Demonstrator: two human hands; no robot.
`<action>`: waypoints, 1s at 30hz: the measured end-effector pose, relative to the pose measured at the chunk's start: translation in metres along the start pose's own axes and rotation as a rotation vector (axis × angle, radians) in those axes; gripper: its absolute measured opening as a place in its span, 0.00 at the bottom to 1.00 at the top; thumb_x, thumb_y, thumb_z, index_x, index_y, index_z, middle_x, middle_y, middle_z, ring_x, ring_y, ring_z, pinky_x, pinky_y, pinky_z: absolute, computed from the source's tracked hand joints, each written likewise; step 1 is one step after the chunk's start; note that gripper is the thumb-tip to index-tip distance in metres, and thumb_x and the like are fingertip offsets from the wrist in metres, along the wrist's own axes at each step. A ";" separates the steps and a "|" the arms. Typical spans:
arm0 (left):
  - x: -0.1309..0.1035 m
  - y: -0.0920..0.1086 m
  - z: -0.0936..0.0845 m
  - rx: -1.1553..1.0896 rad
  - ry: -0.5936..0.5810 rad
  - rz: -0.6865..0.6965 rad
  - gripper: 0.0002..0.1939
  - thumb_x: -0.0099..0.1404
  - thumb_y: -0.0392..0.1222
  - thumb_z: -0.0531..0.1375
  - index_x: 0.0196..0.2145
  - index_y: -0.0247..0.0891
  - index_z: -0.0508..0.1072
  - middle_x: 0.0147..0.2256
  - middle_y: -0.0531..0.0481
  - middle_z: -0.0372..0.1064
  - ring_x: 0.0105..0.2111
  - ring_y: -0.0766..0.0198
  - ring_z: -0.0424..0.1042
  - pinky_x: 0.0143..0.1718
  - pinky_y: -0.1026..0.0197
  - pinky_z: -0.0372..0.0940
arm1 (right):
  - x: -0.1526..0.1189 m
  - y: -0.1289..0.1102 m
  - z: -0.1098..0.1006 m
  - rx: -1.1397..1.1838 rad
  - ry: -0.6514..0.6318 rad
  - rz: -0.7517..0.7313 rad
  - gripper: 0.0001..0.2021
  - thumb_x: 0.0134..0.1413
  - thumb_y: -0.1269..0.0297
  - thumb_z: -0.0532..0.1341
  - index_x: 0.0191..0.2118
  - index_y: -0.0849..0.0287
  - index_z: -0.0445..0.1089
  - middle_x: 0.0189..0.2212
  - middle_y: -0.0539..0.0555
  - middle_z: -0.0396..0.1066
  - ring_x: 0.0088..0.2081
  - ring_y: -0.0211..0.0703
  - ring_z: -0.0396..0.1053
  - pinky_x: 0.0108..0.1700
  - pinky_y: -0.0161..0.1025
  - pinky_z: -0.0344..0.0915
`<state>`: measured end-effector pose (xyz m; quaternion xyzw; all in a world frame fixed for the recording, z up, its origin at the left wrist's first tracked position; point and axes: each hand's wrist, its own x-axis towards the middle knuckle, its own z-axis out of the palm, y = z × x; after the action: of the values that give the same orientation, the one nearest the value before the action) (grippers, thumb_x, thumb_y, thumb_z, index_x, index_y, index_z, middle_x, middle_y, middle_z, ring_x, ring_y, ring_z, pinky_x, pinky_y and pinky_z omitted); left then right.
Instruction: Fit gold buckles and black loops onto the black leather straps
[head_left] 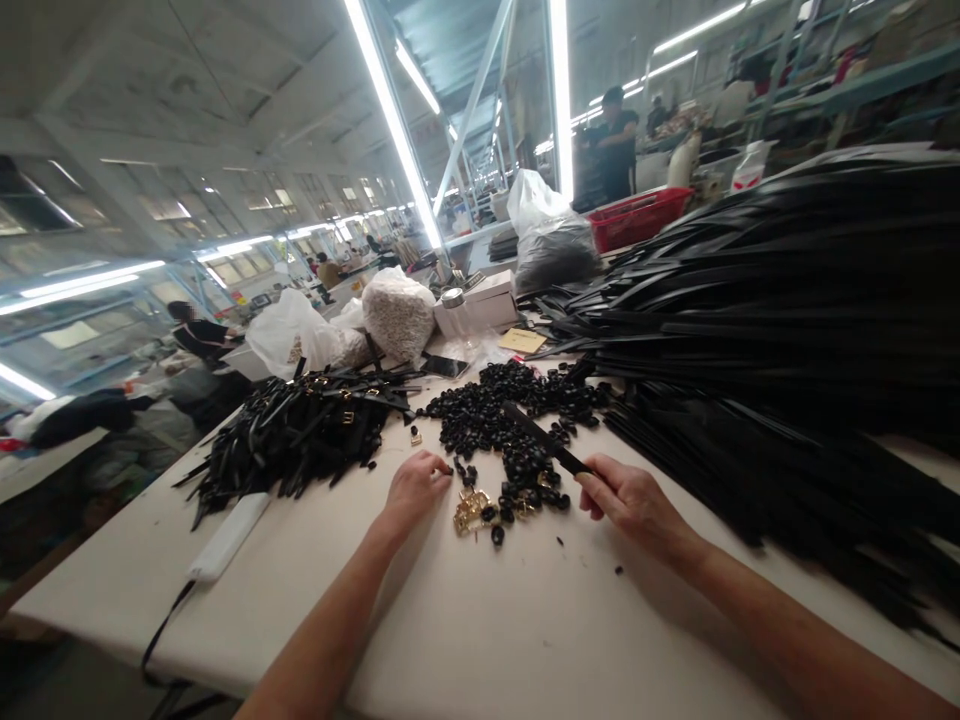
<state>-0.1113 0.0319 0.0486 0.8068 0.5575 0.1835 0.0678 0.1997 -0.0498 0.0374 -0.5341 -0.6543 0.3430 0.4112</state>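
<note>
My right hand [619, 495] is closed on one end of a flat black strap [544, 438], whose free end points up and left over the heap. Left of the heap, my left hand [418, 482] has its fingertips pinched at a small black loop [448, 470]. Between both hands lies a pile of small black loops [480, 415], spilling toward me. Gold buckles [472, 510] sit in a cluster at its near edge. A single gold buckle [416, 437] with a black loop rests beyond my left hand.
Finished-looking black straps with buckles [300, 430] are heaped at left, near a white power strip [231, 535]. Long black straps [750, 300] cover the right side. Behind stand plastic bags [397, 315], a clear jar [454, 310], a phone [445, 366] and a red basket [637, 218]. Several people work farther back.
</note>
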 end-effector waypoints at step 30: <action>-0.011 0.117 0.029 -1.548 -0.254 -0.491 0.15 0.49 0.44 0.70 0.25 0.34 0.68 0.24 0.50 0.70 0.20 0.71 0.68 0.21 0.72 0.62 | -0.007 -0.003 0.011 0.240 -0.029 -0.017 0.13 0.61 0.53 0.52 0.32 0.57 0.64 0.22 0.49 0.71 0.22 0.39 0.68 0.26 0.34 0.64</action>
<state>-0.0016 -0.0182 0.0560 0.4012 0.4218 0.4032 0.7061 0.1888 -0.0577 0.0340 -0.4702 -0.6190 0.4231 0.4655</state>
